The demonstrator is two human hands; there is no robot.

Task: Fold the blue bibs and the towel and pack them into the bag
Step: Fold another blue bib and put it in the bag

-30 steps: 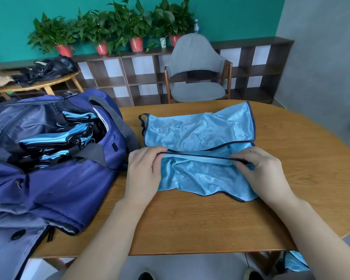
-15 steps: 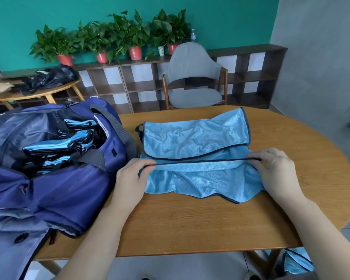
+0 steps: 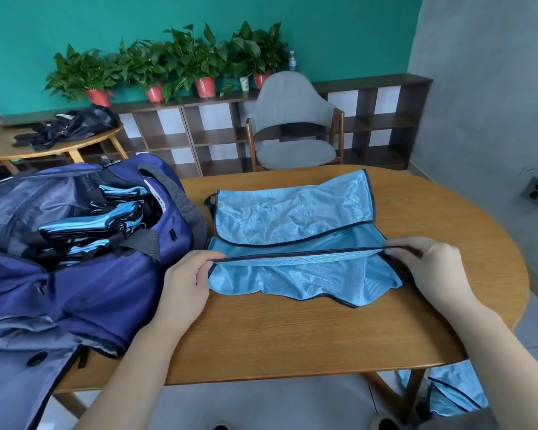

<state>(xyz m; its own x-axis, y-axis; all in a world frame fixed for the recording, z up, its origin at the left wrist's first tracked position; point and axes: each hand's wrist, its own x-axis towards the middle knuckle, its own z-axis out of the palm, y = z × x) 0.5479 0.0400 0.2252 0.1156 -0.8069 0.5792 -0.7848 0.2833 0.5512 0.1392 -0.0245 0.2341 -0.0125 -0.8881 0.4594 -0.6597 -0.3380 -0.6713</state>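
A light blue mesh bib (image 3: 292, 218) with dark navy trim lies spread on the wooden table (image 3: 292, 333). Its far half is folded toward me. My left hand (image 3: 187, 283) pinches the left end of the near trimmed edge. My right hand (image 3: 429, 268) pinches the right end of the same edge. The edge is stretched taut between them, slightly above the table. A large navy bag (image 3: 75, 274) stands open at the left, with several folded blue bibs (image 3: 97, 221) inside.
More blue bibs (image 3: 454, 395) lie below the table's right corner. A grey chair (image 3: 292, 125) stands behind the table, in front of a low shelf with potted plants. A second table with dark items (image 3: 69, 125) is at the far left.
Both hands have lifted the near edge of the bib and pulled it taut, moving apart. The camera view shifted slightly.
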